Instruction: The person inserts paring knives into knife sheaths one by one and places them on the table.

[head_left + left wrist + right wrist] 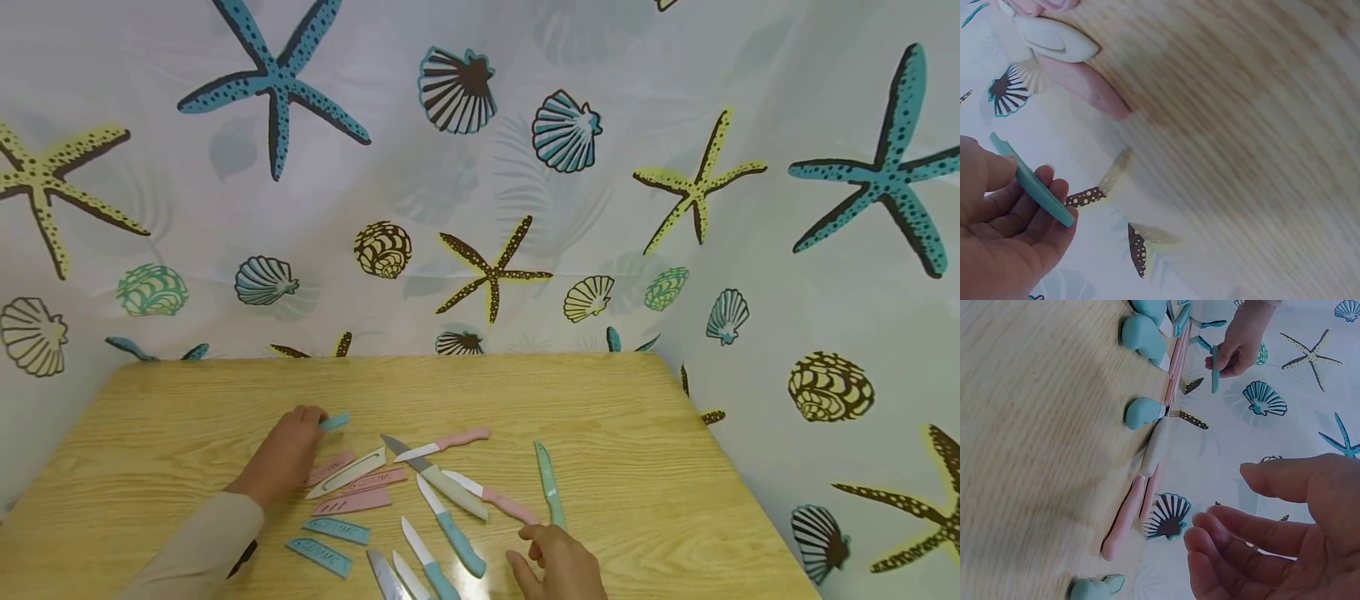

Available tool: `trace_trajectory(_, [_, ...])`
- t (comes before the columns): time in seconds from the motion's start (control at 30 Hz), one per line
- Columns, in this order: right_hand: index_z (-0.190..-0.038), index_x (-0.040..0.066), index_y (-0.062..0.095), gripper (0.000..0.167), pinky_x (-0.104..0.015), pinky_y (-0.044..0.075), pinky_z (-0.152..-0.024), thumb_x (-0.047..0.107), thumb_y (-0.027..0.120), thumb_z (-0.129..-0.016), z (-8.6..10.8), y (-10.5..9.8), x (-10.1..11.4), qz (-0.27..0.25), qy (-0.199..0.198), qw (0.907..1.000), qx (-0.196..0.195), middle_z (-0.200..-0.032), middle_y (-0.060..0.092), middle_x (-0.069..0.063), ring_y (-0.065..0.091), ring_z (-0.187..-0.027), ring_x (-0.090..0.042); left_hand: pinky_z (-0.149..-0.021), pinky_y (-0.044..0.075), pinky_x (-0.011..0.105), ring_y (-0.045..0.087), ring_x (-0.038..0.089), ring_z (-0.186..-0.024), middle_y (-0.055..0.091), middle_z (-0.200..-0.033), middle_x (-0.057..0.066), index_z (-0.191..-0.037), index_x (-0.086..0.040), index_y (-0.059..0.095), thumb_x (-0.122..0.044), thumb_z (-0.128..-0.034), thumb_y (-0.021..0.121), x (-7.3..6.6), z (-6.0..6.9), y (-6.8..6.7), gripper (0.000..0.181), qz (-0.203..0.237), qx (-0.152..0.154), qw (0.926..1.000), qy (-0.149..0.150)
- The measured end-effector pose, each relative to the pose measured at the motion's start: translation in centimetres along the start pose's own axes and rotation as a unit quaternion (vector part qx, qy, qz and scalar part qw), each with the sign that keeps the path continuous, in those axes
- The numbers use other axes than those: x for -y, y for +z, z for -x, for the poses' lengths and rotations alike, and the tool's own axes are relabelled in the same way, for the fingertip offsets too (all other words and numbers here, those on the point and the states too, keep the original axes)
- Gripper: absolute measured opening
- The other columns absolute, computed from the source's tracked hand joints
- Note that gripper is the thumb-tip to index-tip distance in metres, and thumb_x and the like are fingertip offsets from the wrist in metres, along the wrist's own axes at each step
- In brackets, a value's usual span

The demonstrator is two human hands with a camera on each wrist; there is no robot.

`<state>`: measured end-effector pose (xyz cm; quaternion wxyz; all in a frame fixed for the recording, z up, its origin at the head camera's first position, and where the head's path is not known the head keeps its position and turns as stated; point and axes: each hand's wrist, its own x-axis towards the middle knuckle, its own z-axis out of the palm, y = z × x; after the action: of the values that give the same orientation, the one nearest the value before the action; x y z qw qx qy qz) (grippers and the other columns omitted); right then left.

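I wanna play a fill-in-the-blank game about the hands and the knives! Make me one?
1. A blue cover is pinched in the ____ hand.
2. The right hand is holding ____.
3. In the head view, the green knife lies to the ____ of the cream-handled knife.
4. In the head view, the number of pink knife handles you can count is ____.

Missing words: left; nothing; right; two.

The person's left hand [285, 454] pinches, far left; the right hand [558, 562] (nearer, thumb [1288, 480] apart) has loosely curved fingers [1260, 530].
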<state>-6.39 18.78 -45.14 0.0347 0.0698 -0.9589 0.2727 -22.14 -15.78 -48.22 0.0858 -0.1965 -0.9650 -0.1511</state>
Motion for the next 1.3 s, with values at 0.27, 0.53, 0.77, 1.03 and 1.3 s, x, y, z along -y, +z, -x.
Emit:
trace_trajectory(0.27, [-0.096, -0.003, 0.069, 0.028, -0.018, 0.041, -0.052, 0.02, 0.075, -0.083, -0.2, 0.1, 0.5, -0.012, -0.004, 0.9999, 0.006, -0.071, 0.054, 0.004, 0.049, -0.061, -0.007, -0.08, 0.053, 0.042, 0.058, 0.027, -0.094, 0.058, -0.106, 0.015, -0.114, 0.004, 0.057, -0.007, -0.0955, 0.059, -1.3, 0.5, -1.5, 0.022, 0.07, -0.017, 0.9974, 0.006])
trace_trajectory(0.53, [-0.095, -0.003, 0.069, 0.027, -0.019, 0.041, -0.051, 0.02, 0.076, -0.082, -0.5, 0.6, 0.8, -0.007, -0.038, 0.9993, -0.004, -0.071, 0.055, 0.002, 0.051, -0.059, -0.009, -0.074, 0.053, 0.032, 0.057, 0.017, -0.091, 0.058, -0.106, 0.007, -0.113, -0.001, 0.06, -0.01, -0.0943, 0.062, -3.3, 1.8, -2.9, 0.021, 0.088, -0.041, 0.9938, 0.055])
trace_trajectory(0.77, [-0.096, -0.002, 0.069, 0.028, -0.022, 0.042, -0.053, 0.02, 0.076, -0.082, -0.9, 0.9, 1.5, -0.006, -0.034, 0.9994, 0.002, -0.072, 0.056, 0.002, 0.05, -0.061, -0.009, -0.074, 0.053, 0.028, 0.057, 0.013, -0.092, 0.058, -0.107, 0.003, -0.113, -0.005, 0.061, -0.009, -0.0927, 0.064, -5.4, 2.7, -3.7, 0.021, 0.105, -0.062, 0.9895, 0.078])
trace_trajectory(1.03, [-0.096, -0.003, 0.069, 0.028, -0.019, 0.041, -0.052, 0.019, 0.076, -0.082, -1.7, 1.5, 2.3, -0.011, -0.055, 0.9984, 0.005, -0.072, 0.058, 0.001, 0.047, -0.061, -0.006, -0.071, 0.054, 0.023, 0.058, 0.009, -0.089, 0.059, -0.103, -0.001, -0.11, -0.006, 0.062, -0.006, -0.0878, 0.069, -6.7, 3.5, -3.8, 0.023, 0.108, -0.101, 0.9821, 0.117])
trace_trajectory(1.3, [-0.095, -0.005, 0.068, 0.025, -0.021, 0.049, -0.058, 0.013, 0.077, -0.08, -2.8, 2.7, 3.2, -0.026, -0.068, 0.9973, 0.013, -0.079, 0.065, -0.006, 0.058, -0.067, -0.013, -0.073, 0.054, 0.024, 0.06, 0.01, -0.092, 0.06, -0.103, -0.003, -0.108, -0.008, 0.062, -0.004, -0.0826, 0.074, -7.6, 4.3, -3.6, 0.029, 0.12, -0.12, 0.9745, 0.147])
